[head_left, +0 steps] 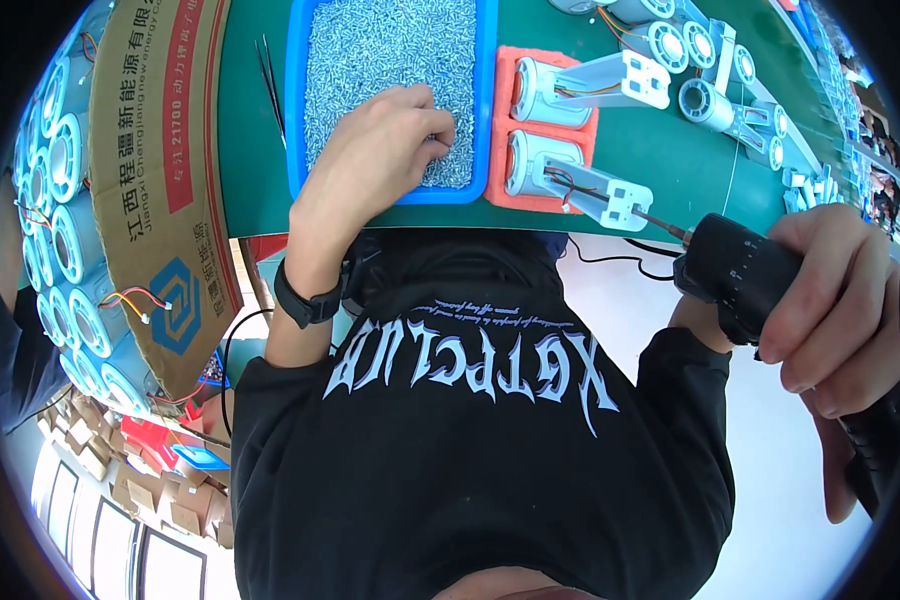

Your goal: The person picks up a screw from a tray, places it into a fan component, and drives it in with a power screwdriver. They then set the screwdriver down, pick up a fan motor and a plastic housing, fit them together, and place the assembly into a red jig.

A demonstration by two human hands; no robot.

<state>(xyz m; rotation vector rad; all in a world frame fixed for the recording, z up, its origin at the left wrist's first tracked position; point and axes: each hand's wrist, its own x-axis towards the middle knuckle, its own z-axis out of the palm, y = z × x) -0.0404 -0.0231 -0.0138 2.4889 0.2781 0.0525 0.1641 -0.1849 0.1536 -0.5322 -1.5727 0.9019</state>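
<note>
My left hand [385, 140] rests over a blue tray [292, 120] full of small silver screws [400, 45]. Its fingers are curled and pinched together among them; what they hold is hidden. In my right hand [840, 310] is a black power screwdriver [745, 270], gripped with the fingers wrapped round its body. Its long bit points left, to the end of a white bracket on the nearer motor-like part [550, 165]; I cannot tell if it touches. That part and a second one like it [550, 92] lie side by side in an orange foam holder [500, 120].
Tweezers [271, 90] lie left of the tray on the green table [660, 130]. A cardboard sheet [165, 180] separates the table from stacked white cylindrical parts [67, 245] at the left. More bracketed parts [705, 103] with wires lie at the far right.
</note>
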